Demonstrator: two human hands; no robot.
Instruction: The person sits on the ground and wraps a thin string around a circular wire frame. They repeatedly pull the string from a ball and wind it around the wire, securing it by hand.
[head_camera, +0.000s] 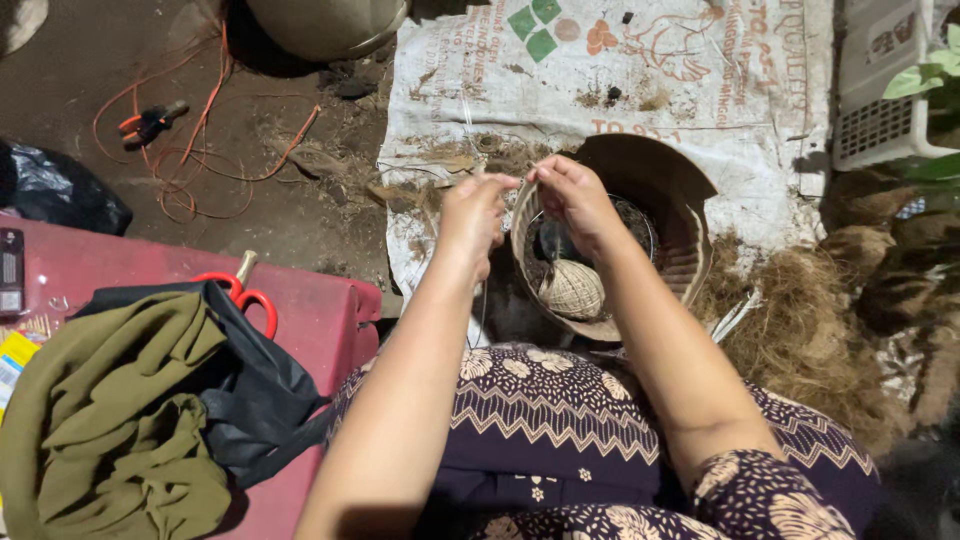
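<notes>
My left hand (472, 222) and my right hand (570, 193) are raised close together over a round woven basket (690, 230), and each pinches a thin pale string (482, 300) that hangs down between them. A ball of beige twine (572, 289) lies inside the basket, just below my right wrist. The basket stands on a white printed sack (700, 90) spread over the ground. My lap, in a dark patterned cloth (540, 420), fills the bottom of the view.
A red box (320, 310) on my left carries red-handled scissors (245, 290), an olive cloth (110, 420) and a black bag (255, 390). Orange cord and pliers (150, 122) lie on the dirt. Dry fibre (790, 330) is heaped at right, beside a white crate (885, 90).
</notes>
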